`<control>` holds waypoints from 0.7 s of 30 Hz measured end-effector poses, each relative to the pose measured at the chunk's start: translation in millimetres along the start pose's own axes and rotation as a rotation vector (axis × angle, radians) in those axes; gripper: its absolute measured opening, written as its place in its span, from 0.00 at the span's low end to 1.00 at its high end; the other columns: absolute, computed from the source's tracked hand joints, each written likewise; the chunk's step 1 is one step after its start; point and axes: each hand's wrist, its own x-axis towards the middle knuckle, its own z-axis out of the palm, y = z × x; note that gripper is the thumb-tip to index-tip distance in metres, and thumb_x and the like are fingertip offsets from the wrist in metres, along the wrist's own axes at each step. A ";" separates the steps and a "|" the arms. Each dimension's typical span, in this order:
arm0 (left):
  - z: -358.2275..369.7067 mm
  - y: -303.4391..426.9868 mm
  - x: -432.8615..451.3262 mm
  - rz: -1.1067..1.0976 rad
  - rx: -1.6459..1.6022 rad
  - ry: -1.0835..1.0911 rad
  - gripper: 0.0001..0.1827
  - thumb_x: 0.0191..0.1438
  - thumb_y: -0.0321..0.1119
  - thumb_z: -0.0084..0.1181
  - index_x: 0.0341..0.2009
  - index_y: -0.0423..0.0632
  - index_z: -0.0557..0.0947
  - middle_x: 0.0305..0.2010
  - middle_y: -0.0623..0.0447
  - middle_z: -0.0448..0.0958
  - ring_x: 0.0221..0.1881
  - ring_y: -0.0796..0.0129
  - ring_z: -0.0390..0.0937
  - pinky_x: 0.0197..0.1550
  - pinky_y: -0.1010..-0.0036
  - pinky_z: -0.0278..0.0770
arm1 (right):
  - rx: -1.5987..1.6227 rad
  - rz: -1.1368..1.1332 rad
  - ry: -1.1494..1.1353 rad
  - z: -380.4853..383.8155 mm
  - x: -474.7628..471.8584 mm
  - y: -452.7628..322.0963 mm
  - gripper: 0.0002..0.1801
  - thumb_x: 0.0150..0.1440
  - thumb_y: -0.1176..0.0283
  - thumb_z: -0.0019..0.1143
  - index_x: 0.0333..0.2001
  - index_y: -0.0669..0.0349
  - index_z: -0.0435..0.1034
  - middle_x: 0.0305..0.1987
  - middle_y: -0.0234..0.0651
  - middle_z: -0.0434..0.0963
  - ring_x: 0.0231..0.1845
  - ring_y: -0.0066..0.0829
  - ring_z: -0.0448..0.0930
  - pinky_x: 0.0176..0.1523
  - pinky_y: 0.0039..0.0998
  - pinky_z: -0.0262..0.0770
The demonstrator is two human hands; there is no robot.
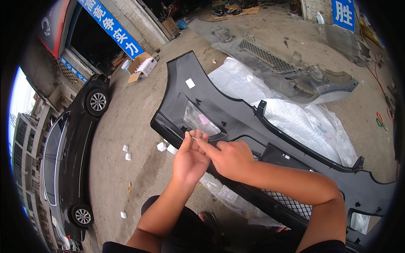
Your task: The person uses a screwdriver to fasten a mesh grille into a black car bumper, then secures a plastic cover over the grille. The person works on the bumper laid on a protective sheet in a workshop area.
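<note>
My left hand [191,163] is turned palm up, with a small, thin pale piece [194,138] pinched between the thumb and fingertips. The piece is too small to identify. My right hand [234,159] reaches in from the right, its index fingertip at that piece and its other fingers curled; whether it grips anything is hidden. Below both hands lies a dark plastic car bumper cover [218,101], inner side up, with openings, clips and a mesh grille section [289,202]. A white square sticker [190,83] is on its upper end.
Bubble wrap [294,120] lies under the bumper. Beyond it is an old, dirty bumper [272,60]. A black car [71,151] stands at left. Foam blocks [161,146], an open cardboard box [144,65] and scissors [381,121] are on the concrete floor [126,107].
</note>
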 end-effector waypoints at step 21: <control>-2.9 -9.1 -5.2 0.332 0.375 0.092 0.14 0.73 0.41 0.49 0.46 0.45 0.82 0.50 0.52 0.83 0.49 0.65 0.80 0.55 0.67 0.78 | 0.181 0.055 -0.042 -11.5 7.1 -10.7 0.26 0.56 0.70 0.55 0.60 0.54 0.74 0.21 0.36 0.77 0.21 0.40 0.80 0.23 0.41 0.74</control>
